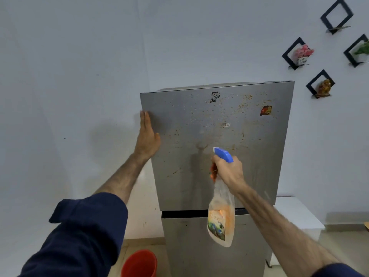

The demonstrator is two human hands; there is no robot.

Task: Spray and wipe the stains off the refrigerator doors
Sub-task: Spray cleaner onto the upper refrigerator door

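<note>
Pale wall behind; the fridge (215, 156) stands before both my hands. My left hand (146, 136) lies flat, fingers straight, on the upper door's edge, while my right hand (226, 169) grips the bottle (220, 218), nozzle toward the door. Stains (244, 104) above my right hand look wet but unwiped, so I judge wiping remains.

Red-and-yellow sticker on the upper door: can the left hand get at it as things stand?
Probably not without shifting. The left hand rests flat on the upper door's left edge; the sticker sits far across near the right edge, beyond the right hand and its spray bottle.
</note>
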